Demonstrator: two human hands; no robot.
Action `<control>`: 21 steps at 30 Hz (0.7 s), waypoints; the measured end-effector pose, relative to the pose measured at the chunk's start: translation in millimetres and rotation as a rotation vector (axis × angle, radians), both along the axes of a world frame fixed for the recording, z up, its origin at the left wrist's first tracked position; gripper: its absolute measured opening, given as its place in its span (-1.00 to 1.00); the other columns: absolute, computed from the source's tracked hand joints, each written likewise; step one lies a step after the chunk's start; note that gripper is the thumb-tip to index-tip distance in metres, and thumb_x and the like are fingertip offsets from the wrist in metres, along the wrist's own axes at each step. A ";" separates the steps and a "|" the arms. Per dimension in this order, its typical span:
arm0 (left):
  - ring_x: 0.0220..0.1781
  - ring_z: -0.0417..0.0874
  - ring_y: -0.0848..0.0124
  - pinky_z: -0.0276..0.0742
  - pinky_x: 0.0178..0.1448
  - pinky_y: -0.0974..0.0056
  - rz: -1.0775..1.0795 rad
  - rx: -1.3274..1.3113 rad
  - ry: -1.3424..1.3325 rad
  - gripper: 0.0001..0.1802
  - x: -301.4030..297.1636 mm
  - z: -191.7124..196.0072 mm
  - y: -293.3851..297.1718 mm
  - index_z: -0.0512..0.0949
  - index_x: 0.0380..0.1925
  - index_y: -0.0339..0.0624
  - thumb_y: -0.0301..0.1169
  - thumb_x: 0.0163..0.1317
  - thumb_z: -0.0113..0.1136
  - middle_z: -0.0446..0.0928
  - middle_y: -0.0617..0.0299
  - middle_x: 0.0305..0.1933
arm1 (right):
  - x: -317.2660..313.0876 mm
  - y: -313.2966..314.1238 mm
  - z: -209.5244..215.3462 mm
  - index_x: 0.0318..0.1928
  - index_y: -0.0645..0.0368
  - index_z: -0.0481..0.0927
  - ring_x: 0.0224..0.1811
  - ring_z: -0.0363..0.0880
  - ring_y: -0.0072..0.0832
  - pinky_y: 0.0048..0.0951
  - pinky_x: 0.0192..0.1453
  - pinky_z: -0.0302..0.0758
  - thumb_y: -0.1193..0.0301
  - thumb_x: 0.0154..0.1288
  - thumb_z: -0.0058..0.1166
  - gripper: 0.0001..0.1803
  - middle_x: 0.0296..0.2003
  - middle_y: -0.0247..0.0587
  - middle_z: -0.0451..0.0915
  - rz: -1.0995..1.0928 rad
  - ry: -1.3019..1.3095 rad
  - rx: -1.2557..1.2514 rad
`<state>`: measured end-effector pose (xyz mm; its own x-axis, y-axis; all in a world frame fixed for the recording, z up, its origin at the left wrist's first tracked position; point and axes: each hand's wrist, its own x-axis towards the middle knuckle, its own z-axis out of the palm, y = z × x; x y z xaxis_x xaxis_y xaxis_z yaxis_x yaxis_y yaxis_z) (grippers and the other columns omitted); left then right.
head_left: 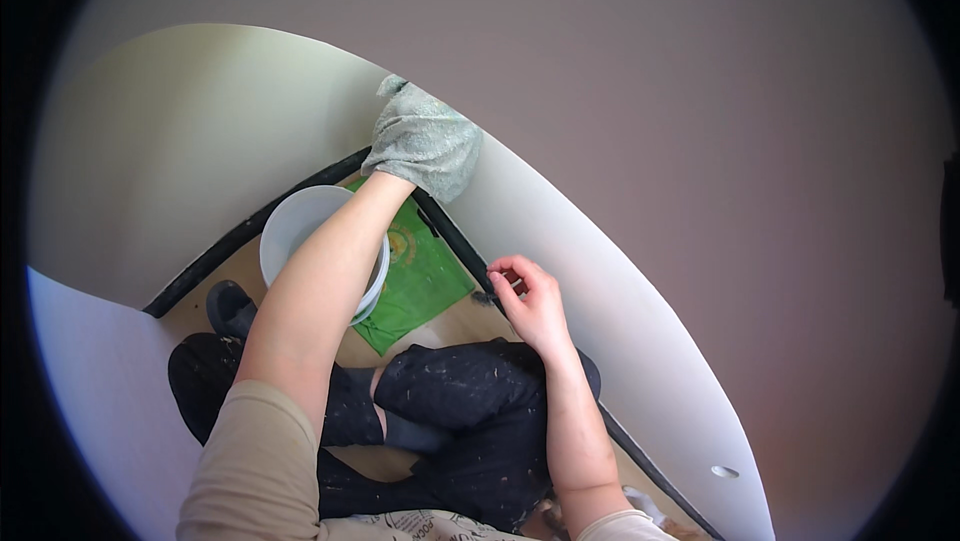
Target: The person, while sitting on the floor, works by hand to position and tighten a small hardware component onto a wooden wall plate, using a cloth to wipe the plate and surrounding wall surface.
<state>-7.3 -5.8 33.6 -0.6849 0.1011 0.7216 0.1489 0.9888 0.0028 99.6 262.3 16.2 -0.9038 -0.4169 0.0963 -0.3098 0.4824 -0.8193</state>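
My left hand is hidden under a damp-looking grey-green cloth (425, 141), which drapes over it and the wrist. That arm reaches up and forward, and the cloth touches the white wall (560, 231) near the corner. Below the forearm stands a white plastic bucket (295, 226), partly covered by the arm; its contents cannot be made out. Beside my bent knee hovers my right hand (530, 306), its fingers loosely curled with a gap to the thumb and nothing visible in them. A green plastic bag (425, 271) lies flat on the floor by the bucket.
Pale walls meet in a corner ahead, with a black strip (250, 231) along their base. My legs in dark, speckled trousers (460, 381) are folded on the floor. A dark shoe (231, 307) shows left of the bucket. The right wall has a small oval fitting (725, 472).
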 end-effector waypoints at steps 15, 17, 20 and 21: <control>-0.12 0.69 0.03 0.59 -0.01 -0.01 -0.076 0.320 -0.068 -0.74 1.3 19.2 -10.4 0.70 -0.20 -0.14 -0.27 0.26 0.14 0.70 0.02 -0.16 | -6.7 -9.7 15.2 -0.06 0.21 0.70 -0.27 0.64 -0.50 -0.43 -0.20 0.58 0.49 0.42 0.21 -0.86 -0.22 -0.21 0.70 0.050 -0.061 0.078; -0.10 0.70 0.03 0.60 0.02 0.00 -0.061 0.288 -0.148 -0.72 7.5 26.9 -13.3 0.69 -0.18 -0.15 -0.26 0.27 0.13 0.70 0.01 -0.14 | -6.2 -8.8 15.0 -0.07 0.21 0.70 -0.27 0.64 -0.50 -0.43 -0.20 0.58 0.48 0.42 0.21 -0.86 -0.22 -0.20 0.70 0.055 -0.063 0.068; -0.11 0.71 0.04 0.61 0.04 -0.01 0.015 -0.077 -0.119 -0.74 35.4 43.8 -10.7 0.69 -0.19 -0.17 -0.30 0.22 0.14 0.69 0.00 -0.17 | -6.8 -10.2 16.4 -0.07 0.21 0.70 -0.28 0.64 -0.49 -0.42 -0.20 0.58 0.46 0.43 0.21 -0.86 -0.24 -0.20 0.69 0.062 -0.053 0.085; -0.13 0.71 0.05 0.60 0.02 -0.02 0.022 -0.085 -0.078 -0.76 39.3 44.7 -9.6 0.70 -0.23 -0.16 -0.33 0.19 0.15 0.69 0.01 -0.21 | -6.6 -12.4 16.6 -0.06 0.20 0.70 -0.28 0.64 -0.49 -0.42 -0.20 0.58 0.46 0.43 0.20 -0.86 -0.25 -0.20 0.69 0.069 -0.054 0.097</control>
<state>32.0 -15.4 78.3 -0.7415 0.1433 0.6555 0.1293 0.9891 -0.0700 93.0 250.0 32.8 -0.8757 -0.4828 0.0047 -0.3018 0.5397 -0.7859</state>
